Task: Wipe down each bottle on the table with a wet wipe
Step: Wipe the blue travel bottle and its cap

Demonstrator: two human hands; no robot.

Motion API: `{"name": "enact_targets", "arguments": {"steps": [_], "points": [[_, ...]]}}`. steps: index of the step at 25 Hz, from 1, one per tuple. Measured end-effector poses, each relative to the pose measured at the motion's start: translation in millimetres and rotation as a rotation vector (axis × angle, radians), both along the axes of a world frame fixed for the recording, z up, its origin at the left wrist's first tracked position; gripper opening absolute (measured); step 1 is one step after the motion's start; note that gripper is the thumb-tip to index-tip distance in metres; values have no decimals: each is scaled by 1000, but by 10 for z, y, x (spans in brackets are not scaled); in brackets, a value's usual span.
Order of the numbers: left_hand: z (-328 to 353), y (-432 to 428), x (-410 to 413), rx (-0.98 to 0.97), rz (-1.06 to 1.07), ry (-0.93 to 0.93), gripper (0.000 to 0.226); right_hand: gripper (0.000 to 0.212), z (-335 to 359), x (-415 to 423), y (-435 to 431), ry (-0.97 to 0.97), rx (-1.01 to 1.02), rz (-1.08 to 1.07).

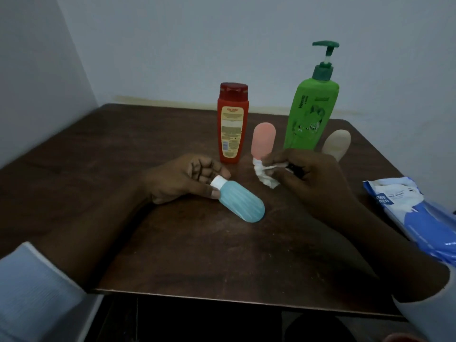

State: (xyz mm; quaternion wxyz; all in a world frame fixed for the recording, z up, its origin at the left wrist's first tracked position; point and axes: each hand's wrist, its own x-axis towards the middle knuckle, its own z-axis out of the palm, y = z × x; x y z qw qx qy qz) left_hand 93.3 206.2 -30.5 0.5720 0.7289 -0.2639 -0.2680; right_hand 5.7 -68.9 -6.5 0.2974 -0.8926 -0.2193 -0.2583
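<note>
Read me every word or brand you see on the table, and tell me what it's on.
"mee mee": on the wipes pack.
Green pump bottle: lettering too blurred to read.
Red bottle: label print too small and blurred.
Blue bottle, pink bottle, beige bottle: no text.

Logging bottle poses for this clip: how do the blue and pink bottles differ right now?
The blue bottle lies on its side; the pink bottle stands cap-down. The left hand holds the blue bottle by its cap; the pink bottle stands beside the wipe in the right hand. Both are small and rounded.
</note>
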Motion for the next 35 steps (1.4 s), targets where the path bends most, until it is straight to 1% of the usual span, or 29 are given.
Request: {"name": "enact_targets", "arguments": {"steps": [2, 4, 6, 8, 12, 15, 17, 19, 21, 23, 24, 26, 28, 29, 30, 32, 34, 35], "points": [[-32, 1, 29, -5, -19, 3, 42, 27, 101, -20, 51, -8, -170, 110], [-55, 5, 54, -10, -30, 11, 41, 35, 82, -39, 81, 51, -309, 255], [-67, 6, 60, -18, -41, 19, 41, 43, -35, -63, 69, 125, -410, 364], [-80, 17, 73, -27, -37, 25, 41, 45, -161, -58, 26, 150, -463, 415], [-86, 7, 89, -26, -40, 19, 43, 45, -238, 53, -14, 129, -405, 421], [-124, 8, 76, -27, -2, 5, 45, 34, -242, 22, -28, 122, -354, 373], [-139, 18, 70, -25, 9, 4, 45, 32, -235, -47, 6, 82, -434, 378], [-143, 25, 67, -22, 2, -8, 44, 36, -263, -31, 96, 17, -498, 400], [-143, 25, 62, -31, -5, -12, 44, 35, -296, 81, 161, -11, -461, 366], [-136, 8, 62, -28, 1, -13, 43, 30, -273, 108, 99, 46, -385, 289], [-132, -2, 58, -24, 3, -12, 43, 28, -252, 79, 33, 63, -383, 281], [-132, -3, 50, -21, 1, -20, 42, 28, -257, -36, 42, 45, -441, 336], [-130, 4, 42, -34, -5, -10, 41, 30, -313, -16, 164, -24, -520, 408], [-128, 5, 41, -41, -8, -9, 40, 31, -332, 54, 208, -33, -514, 391], [-126, 1, 42, -43, -9, -13, 39, 31, -335, 107, 218, -11, -463, 342], [-121, -7, 28, -30, 1, -8, 39, 30, -310, 105, 107, 65, -386, 264], [-123, -13, 20, -11, 14, -13, 40, 28, -291, -29, 52, 70, -431, 309], [-123, -14, 23, -8, 16, -11, 40, 27, -304, -76, 95, 26, -480, 364]]}}
